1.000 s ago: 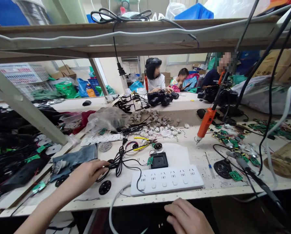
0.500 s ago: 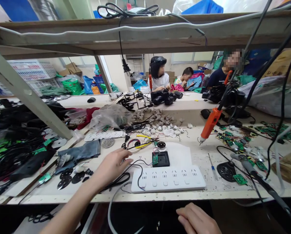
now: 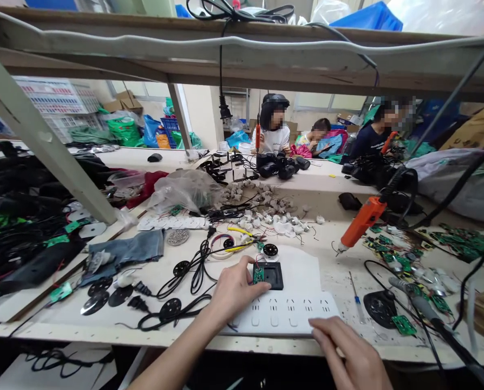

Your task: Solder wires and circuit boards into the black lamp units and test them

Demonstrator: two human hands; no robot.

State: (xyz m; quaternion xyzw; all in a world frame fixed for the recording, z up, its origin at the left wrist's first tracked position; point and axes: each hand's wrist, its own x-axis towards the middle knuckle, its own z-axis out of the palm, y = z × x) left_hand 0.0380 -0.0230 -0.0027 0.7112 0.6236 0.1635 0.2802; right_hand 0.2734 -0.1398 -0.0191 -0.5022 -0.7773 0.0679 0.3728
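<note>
A shallow square black plastic case (image 3: pixel 273 275) lies behind the power strip, with a small green circuit board (image 3: pixel 259 274) at its left side. My left hand (image 3: pixel 234 290) has its thumb at the near edge of the case and a finger at the far left corner, closed around that side. Below it, the white power strip (image 3: pixel 283 317) is partly covered by my left hand and wrist. My right hand (image 3: pixel 350 349) is at the strip's front right corner, fingers stretched forward and holding nothing visible. Behind the case sits a round black-and-white part (image 3: pixel 270 250).
Yellow-handled pliers (image 3: pixel 242 238) lie beyond the case. An orange electric screwdriver (image 3: pixel 361 223) hangs at the right, above a small blue screwdriver (image 3: pixel 355 295). A soldering iron (image 3: pixel 418 298) crosses the right side. Coiled black power cords (image 3: pixel 199 265) lie left. Several people sit across the bench.
My left hand has moved right from the cords to the black case and closed on it. My right hand has risen from below the bench edge to the power strip.
</note>
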